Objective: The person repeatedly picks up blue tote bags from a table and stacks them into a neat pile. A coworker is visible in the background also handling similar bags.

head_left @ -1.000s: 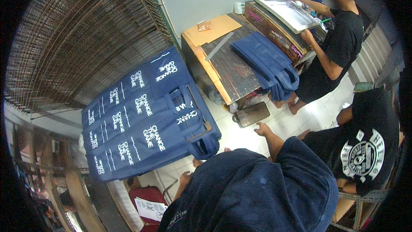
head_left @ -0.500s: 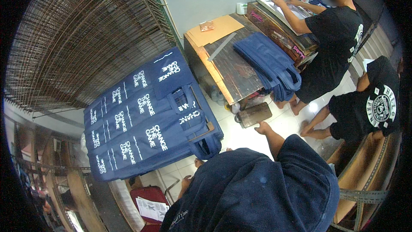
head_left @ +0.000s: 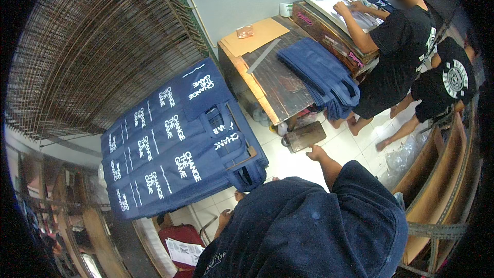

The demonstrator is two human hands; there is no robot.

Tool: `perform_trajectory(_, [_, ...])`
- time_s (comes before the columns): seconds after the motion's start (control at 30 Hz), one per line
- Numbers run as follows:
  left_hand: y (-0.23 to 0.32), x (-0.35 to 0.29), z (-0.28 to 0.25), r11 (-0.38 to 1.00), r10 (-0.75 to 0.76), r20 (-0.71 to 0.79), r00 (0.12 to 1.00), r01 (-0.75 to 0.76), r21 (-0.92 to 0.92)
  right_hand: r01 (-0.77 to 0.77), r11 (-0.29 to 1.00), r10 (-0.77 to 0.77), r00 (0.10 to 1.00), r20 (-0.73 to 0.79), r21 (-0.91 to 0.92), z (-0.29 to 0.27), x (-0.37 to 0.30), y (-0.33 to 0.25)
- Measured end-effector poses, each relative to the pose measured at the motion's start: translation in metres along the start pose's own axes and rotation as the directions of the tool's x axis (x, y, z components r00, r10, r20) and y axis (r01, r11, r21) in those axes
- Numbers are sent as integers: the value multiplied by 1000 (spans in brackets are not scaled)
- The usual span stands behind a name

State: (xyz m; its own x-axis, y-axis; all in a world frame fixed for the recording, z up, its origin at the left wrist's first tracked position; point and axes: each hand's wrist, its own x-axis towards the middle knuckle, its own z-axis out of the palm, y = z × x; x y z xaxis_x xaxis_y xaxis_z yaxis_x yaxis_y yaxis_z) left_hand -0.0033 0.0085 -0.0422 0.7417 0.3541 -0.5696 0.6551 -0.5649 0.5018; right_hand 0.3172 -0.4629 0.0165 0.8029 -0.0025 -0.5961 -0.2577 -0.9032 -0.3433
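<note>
My right hand (head_left: 316, 152) hangs at my side, fingers loosely apart, with nothing visible in it. It appears near a dark brown flat case (head_left: 304, 136) on the floor, with no contact that I can make out. My left hand (head_left: 223, 221), partly hidden by my dark shirt, hangs low, also without anything visible in it. It is nearest to a red chair (head_left: 177, 234) with printed sheets (head_left: 184, 252) on it. Ahead to the left, navy cloth bags (head_left: 170, 139) with white print lie in overlapping rows on a stand, their handles toward me.
A tall wire rack (head_left: 108, 46) fills the upper left. More navy bags (head_left: 316, 72) are stacked on a wooden table (head_left: 278, 95) beside brown card (head_left: 252, 38). One person (head_left: 399, 46) works at a printing frame (head_left: 334, 7); another person (head_left: 442, 85) is at the right, near wooden shelves (head_left: 437, 175).
The person at the right has moved farther back, uncovering clear plastic on the floor. At the printing frame, the other person's hands have shifted slightly. My hands hang almost as before.
</note>
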Motion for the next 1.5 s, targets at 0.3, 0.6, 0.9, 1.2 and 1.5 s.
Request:
perform_trajectory(0.3, [4,-3,-2,998,-38,-1,999,38,41,64,998,-63,995,-76,1,5,-5,1])
perform_trajectory(0.6, [28,-17,-12,998,-30,34,999,28,53,7,999,-6,1000,-23,38,1,6,-2])
perform_trajectory(0.9, [9,-8,-3,1000,-27,-16,999,27,2,290,696,3,913,-407,657,-31,40,-30])
perform_trajectory(1.2, [20,-18,-13,995,-80,30,996,82,-55,303,-154,272,928,-255,940,-152,39,-69])
perform_trajectory(1.5, [48,-44,-34,970,213,-236,948,-234,-64,347,-533,161,937,-310,772,-215,30,-94])
